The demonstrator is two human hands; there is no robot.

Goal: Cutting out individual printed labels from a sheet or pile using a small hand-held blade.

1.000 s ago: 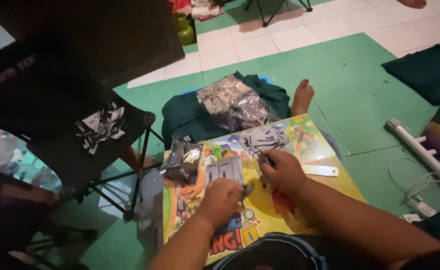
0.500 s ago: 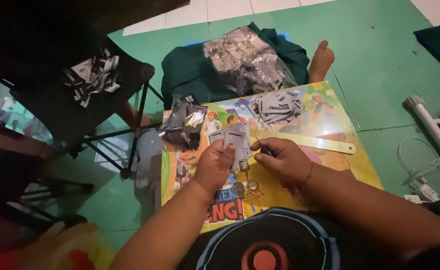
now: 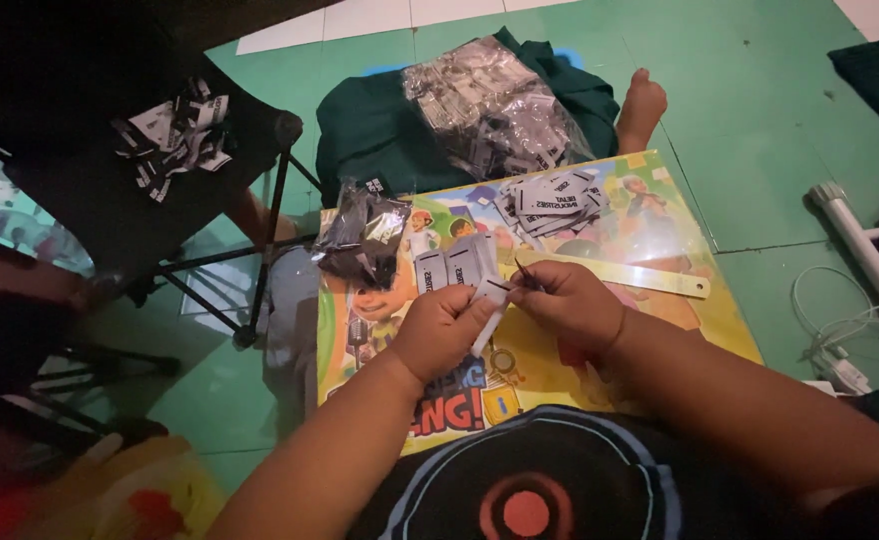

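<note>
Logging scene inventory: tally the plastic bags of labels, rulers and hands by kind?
Clear plastic bags of small labels: 2, big one, small dark one
Pale yellow flat ruler: 1
Bare hands: 2, left hand, right hand, both on a small white label
Total: 5

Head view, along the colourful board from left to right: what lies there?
Dark plastic bag of labels → left hand pinching a small white label → right hand → pale yellow ruler strip.

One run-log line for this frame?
left hand: holds white label | right hand: pinches thin tool | surface: cartoon board
</note>
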